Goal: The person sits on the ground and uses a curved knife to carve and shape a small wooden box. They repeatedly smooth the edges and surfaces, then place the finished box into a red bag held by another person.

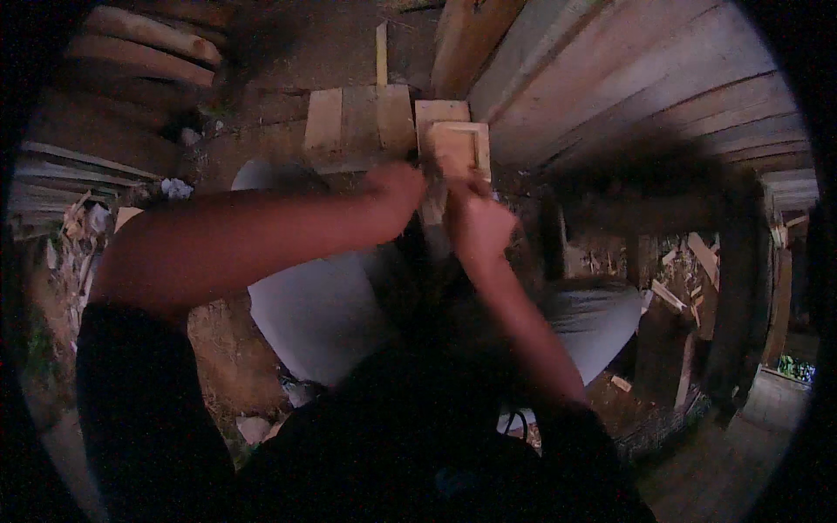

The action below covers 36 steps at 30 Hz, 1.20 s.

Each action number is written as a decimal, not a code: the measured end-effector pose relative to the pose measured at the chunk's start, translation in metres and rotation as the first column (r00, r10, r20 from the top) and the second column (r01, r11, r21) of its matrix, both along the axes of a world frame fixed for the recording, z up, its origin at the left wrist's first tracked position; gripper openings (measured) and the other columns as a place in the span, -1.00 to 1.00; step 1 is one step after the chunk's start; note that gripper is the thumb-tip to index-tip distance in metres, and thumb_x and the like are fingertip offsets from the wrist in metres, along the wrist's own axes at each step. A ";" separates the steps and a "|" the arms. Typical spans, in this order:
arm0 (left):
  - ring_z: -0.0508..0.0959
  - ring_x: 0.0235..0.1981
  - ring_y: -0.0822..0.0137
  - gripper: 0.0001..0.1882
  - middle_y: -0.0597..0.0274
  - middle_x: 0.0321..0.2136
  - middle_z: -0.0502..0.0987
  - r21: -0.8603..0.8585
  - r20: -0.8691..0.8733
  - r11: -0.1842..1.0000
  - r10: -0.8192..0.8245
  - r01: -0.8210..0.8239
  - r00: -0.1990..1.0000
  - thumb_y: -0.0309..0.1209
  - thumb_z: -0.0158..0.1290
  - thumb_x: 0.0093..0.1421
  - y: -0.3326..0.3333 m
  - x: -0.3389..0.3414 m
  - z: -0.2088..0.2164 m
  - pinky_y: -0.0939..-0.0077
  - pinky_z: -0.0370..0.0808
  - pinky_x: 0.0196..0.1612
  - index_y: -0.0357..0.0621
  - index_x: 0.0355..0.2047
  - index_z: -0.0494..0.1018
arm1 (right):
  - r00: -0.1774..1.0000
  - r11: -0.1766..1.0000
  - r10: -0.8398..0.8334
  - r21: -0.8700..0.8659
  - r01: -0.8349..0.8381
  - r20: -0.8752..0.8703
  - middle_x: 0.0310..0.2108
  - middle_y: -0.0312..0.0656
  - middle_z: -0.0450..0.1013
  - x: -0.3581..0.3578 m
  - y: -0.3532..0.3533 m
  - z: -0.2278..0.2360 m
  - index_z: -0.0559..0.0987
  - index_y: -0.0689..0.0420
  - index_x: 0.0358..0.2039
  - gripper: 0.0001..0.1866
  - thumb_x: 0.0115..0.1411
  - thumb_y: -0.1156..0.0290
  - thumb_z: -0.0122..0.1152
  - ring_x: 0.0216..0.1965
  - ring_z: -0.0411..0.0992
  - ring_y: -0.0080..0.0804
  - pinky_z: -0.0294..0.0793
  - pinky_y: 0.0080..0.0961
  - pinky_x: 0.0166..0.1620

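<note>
In front of my knees, a small pale wooden frame (475,139) with a raised rim lies over a flat wooden block (440,110). My right hand (479,222) is closed at the frame's near edge, fingers against the wood. Left of it, my left hand (397,193) is curled closed beside the frame. A small dark bit shows above its knuckles, but what it grips is hidden and smeared by motion. Just beyond my left hand is a low wooden box-like piece (359,122) made of boards.
A narrow wooden strip (382,54) stands behind the boards. Large stacked planks (628,78) rise on the right, and more lumber (144,48) lies far left. Wood scraps (670,295) litter the ground at right. My bent legs in grey trousers (314,305) flank the work.
</note>
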<state>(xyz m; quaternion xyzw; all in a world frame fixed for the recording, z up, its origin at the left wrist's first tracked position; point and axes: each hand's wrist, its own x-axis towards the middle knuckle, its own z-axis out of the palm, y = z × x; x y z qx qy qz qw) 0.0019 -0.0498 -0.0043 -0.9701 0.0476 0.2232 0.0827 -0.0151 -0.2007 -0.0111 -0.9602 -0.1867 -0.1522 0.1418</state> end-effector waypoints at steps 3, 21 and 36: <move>0.64 -0.23 0.10 -0.80 0.11 -0.29 0.63 0.003 0.138 0.996 -0.086 0.086 0.987 -0.44 0.19 0.02 0.008 0.000 -0.011 0.17 0.60 -0.28 -0.14 -0.29 0.62 | 0.992 0.990 -0.041 -0.140 0.024 -0.115 -0.21 -0.16 0.56 0.011 -0.003 -0.010 0.47 -0.32 0.09 -0.46 0.05 0.32 0.27 -0.48 0.54 -0.06 0.53 -0.20 -0.46; 0.50 -0.58 0.24 -0.65 0.19 -0.66 0.45 -0.565 -0.267 0.818 -0.057 -0.109 0.962 -0.11 0.02 0.20 0.125 0.087 0.012 0.28 0.45 -0.41 -0.15 -0.45 0.52 | 0.973 0.997 -0.083 -0.025 0.079 -0.214 -0.34 -0.10 0.54 0.037 -0.041 0.025 0.37 -0.48 0.19 -0.29 0.02 0.41 0.24 -0.38 0.53 0.00 0.54 -0.10 -0.33; 0.60 -0.40 0.19 -0.56 0.08 -0.45 0.61 -0.708 0.245 0.692 0.055 0.140 0.968 0.03 0.23 0.01 0.154 0.082 -0.021 0.24 0.53 -0.22 -0.11 -0.35 0.63 | 0.980 0.997 -0.016 -0.083 0.000 -0.199 -0.52 -0.06 0.52 0.041 -0.054 0.011 0.47 -0.15 0.11 -0.39 -0.03 0.41 0.29 -0.50 0.52 -0.02 0.52 -0.10 -0.46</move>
